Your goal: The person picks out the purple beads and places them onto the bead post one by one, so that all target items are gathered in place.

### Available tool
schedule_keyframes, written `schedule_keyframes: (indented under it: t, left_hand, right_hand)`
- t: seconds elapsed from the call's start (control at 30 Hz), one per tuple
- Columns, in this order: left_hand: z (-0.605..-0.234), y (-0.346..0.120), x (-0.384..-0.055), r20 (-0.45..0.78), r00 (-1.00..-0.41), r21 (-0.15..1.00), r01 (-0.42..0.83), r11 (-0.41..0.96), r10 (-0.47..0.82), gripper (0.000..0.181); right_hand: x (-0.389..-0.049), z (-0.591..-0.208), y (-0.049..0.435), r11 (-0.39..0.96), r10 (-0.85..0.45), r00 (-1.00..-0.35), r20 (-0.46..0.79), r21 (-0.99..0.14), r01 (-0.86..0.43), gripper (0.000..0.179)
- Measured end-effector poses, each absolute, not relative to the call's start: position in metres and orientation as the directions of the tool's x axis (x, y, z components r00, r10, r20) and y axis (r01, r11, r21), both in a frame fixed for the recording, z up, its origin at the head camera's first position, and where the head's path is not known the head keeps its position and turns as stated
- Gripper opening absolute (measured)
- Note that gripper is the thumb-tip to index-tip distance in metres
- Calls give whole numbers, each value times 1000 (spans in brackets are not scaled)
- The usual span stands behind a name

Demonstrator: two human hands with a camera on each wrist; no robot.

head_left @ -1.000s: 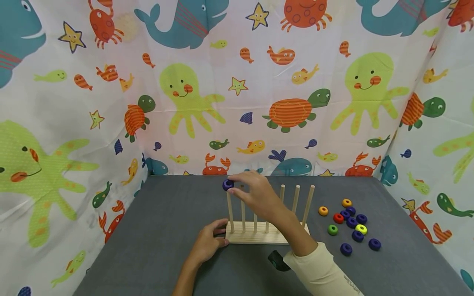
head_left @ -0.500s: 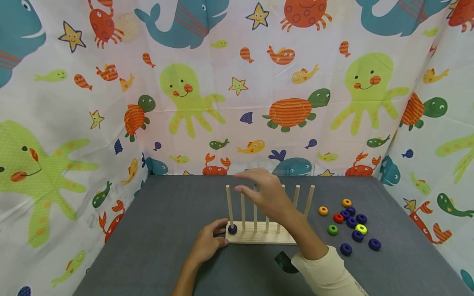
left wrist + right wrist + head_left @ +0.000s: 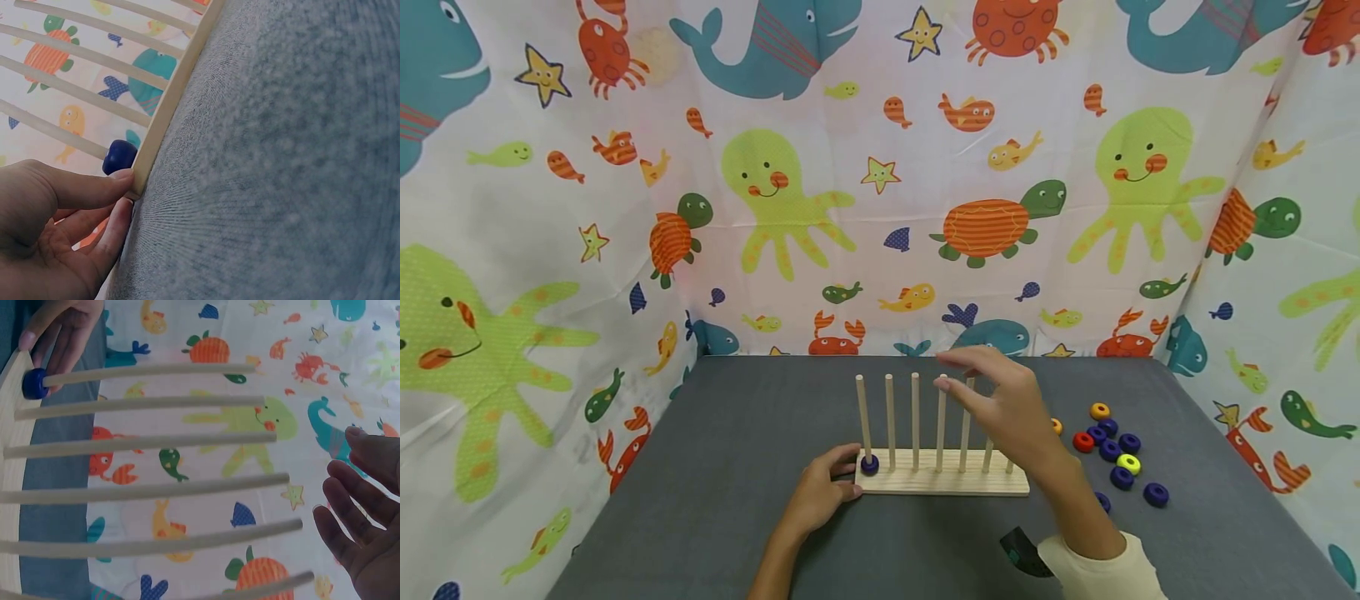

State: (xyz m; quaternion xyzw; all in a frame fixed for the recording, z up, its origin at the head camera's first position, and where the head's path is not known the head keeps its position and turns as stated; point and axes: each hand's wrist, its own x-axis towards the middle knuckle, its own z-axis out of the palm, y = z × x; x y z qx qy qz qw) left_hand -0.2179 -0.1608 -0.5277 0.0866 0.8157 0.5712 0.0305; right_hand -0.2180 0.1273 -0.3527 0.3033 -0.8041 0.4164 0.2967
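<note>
A pale wooden peg board (image 3: pixel 940 485) stands on the grey table, with a row of several upright dowels. One dark purple-blue ring (image 3: pixel 869 466) sits at the foot of its leftmost peg. My left hand (image 3: pixel 822 490) grips the board's left end; the left wrist view has the thumb (image 3: pixel 115 185) on the board's corner beside the ring. Held up around the tops of the right-hand pegs, my right hand (image 3: pixel 1003 404) has its fingers apart from the thumb and nothing between them. In the right wrist view its fingers (image 3: pixel 353 509) are loosely bent, off the peg tips.
Loose rings lie on the table to the right: several purple-blue ones (image 3: pixel 1156 494), a red one (image 3: pixel 1082 442), a yellow one (image 3: pixel 1128 464) and orange ones (image 3: pixel 1100 411). A small dark object (image 3: pixel 1024 553) is beside the right forearm. A sea-animal curtain (image 3: pixel 880 250) surrounds the table.
The right hand let go of the purple-blue ring at the leftmost peg's top, and the ring dropped to the base. That hand then moved right; the left hand stayed on the board.
</note>
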Motion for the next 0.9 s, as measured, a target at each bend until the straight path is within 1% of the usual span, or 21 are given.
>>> schedule_keyframes:
  t: [0.17,0.43,0.7,0.9]
  left_hand:
    - [-528,-162,-218,44,-984,933,103,344,174,63]
    - [-528,-162,-217,41,-983,935,101,340,181,64]
    - [-527,-162,-218,47,-982,935,107,338,181,63]
    - [-526,-162,-218,42,-982,935,103,340,182,63]
  right_hand:
    - [-211,-360,147,480,-192,-660,726,-517,-709,35]
    - [-199,-373,173,507,-124,-722,681,-582,-636,33]
    - [-194,-392,199,537,-75,-729,681,-588,-605,31]
    - [-190,-408,220,608,-3,-786,618,-623,-492,27]
